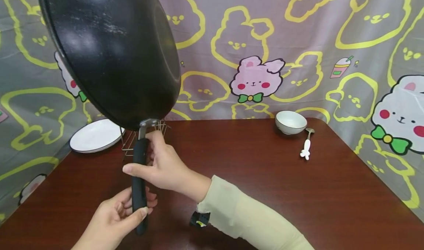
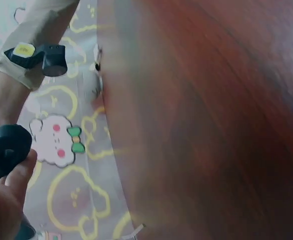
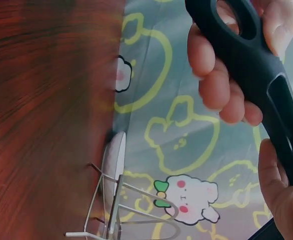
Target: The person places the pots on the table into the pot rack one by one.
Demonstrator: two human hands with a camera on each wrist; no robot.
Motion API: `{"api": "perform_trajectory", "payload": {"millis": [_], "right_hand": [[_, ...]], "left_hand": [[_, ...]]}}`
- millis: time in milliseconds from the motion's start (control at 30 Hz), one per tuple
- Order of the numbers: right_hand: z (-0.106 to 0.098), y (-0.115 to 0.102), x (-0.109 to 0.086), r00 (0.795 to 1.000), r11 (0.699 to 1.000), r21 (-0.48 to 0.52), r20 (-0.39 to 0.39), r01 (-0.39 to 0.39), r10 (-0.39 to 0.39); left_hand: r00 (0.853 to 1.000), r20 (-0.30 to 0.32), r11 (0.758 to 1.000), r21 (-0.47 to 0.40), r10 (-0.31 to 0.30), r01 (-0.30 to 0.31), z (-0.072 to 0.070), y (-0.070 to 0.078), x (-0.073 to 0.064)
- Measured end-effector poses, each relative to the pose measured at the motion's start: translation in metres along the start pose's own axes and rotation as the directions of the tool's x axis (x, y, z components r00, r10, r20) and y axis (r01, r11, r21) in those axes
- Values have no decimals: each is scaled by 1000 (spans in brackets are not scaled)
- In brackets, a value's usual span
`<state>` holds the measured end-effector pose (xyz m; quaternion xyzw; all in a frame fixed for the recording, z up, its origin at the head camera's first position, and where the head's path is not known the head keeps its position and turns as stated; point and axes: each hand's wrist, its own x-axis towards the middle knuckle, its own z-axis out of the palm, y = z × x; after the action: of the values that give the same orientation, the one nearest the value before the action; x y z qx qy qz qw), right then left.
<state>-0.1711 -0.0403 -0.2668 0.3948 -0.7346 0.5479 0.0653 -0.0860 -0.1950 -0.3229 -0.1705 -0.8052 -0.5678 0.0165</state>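
Observation:
A black wok [image 1: 109, 51] is held up at the left of the head view, its underside facing me and its handle [image 1: 140, 183] pointing down. My right hand [image 1: 162, 165] grips the upper part of that handle, just below the metal joint. Lower down, the fingers and thumb of my left hand [image 1: 116, 215] curl round the handle near its end. In the right wrist view the black handle [image 3: 256, 70] shows a hanging hole, with fingers wrapped about it. The left wrist view catches only the handle's end [image 2: 11, 145] at its left edge.
A white plate [image 1: 96, 136] stands at the table's back left, beside a wire rack [image 1: 129, 147] partly hidden behind the wok. At the back right are a white bowl [image 1: 290, 122] and a spoon [image 1: 307, 145] with a white handle. A patterned curtain [image 1: 205, 106] borders the brown table [image 1: 245, 161].

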Motion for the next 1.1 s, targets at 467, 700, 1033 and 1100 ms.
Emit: {"api": "perform_trajectory", "payload": {"millis": [467,700,1033,1100], "right_hand": [[29,15,22,998,985,-170,47,42,-35],[39,23,31,997,974,-221,71,53,-38],[46,34,42,995,970,-241,96,16,8],[47,35,46,995,969,-246,94,1,23]], "left_hand": [[996,-77,993,-111,33,-41,-19,-29,3],[989,-82,970,-200,123,-137,-28,-42,5],[990,-62,962,-232,129,-140,-35,-51,13],[990,-68,969,-211,120,-132,-37,-51,15]]}}
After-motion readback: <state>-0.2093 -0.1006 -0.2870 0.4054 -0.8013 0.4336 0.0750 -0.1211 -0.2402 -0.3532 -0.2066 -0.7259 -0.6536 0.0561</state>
